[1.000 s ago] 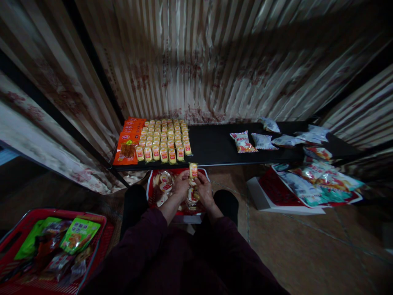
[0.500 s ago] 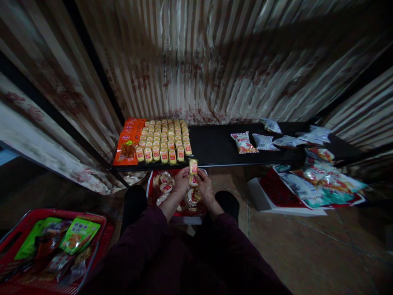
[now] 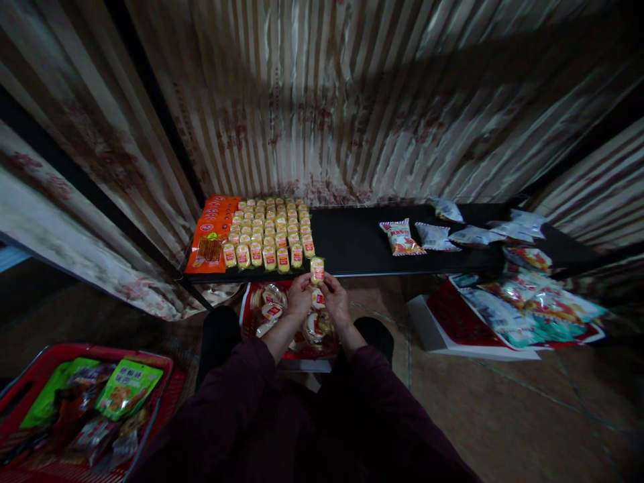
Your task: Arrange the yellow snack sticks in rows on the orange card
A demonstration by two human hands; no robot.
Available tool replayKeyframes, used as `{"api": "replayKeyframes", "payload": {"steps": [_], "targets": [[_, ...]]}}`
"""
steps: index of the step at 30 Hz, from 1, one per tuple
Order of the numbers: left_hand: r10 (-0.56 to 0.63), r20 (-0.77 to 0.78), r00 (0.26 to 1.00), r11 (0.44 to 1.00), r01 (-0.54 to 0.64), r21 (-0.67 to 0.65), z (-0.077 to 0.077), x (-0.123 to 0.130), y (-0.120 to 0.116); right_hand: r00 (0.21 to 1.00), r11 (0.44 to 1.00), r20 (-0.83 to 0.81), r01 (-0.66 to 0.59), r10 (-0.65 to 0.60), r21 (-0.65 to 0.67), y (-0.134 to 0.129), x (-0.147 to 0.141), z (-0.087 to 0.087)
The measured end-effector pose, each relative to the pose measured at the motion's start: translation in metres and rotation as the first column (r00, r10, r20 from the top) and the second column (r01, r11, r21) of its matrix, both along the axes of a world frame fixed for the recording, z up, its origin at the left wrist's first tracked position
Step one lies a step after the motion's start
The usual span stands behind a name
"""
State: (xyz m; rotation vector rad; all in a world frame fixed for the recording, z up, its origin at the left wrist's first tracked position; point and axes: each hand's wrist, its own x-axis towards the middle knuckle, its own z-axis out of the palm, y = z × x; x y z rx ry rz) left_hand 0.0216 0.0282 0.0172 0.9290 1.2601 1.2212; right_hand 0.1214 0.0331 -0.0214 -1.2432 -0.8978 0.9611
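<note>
Between my left hand (image 3: pixel 300 295) and my right hand (image 3: pixel 335 296) is a small wrapped snack cake (image 3: pixel 317 270), yellow with a red label, held upright by its lower edges. Fingers of both hands are closed on it, just in front of the black shelf's (image 3: pixel 347 245) front edge. Beyond my left hand, several rows of matching wrapped cakes (image 3: pixel 270 257) stand close together on the shelf. Beneath my hands is a red and white box (image 3: pixel 245 310) holding several clear-wrapped round pastries (image 3: pixel 272 312), partly covered by my forearms.
Orange snack packets (image 3: pixel 210 235) lie at the shelf's left end. Farther right are several small chip bags (image 3: pixel 401 237). A box (image 3: pixel 437 329) of snack bags stands on the floor at right. A red basket (image 3: pixel 95 351) with green pouches is at lower left. A striped curtain (image 3: pixel 322 100) hangs behind.
My hands still hold the wrapped cake in nearly the same place. The view has shifted slightly; the rows on the shelf look the same.
</note>
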Motion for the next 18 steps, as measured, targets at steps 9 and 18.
{"api": "replayKeyframes", "payload": {"steps": [9,18], "targets": [[0.03,-0.144,0.989,0.999,-0.032,-0.013,0.006,0.0,0.003,0.991,0.999,0.132,0.006,-0.01,0.034,0.009,0.004,0.001],[0.051,-0.284,0.957,0.998,-0.037,0.055,0.012,0.001,0.013,0.987,0.997,0.16,0.013,-0.026,0.078,0.023,0.006,-0.005]]}}
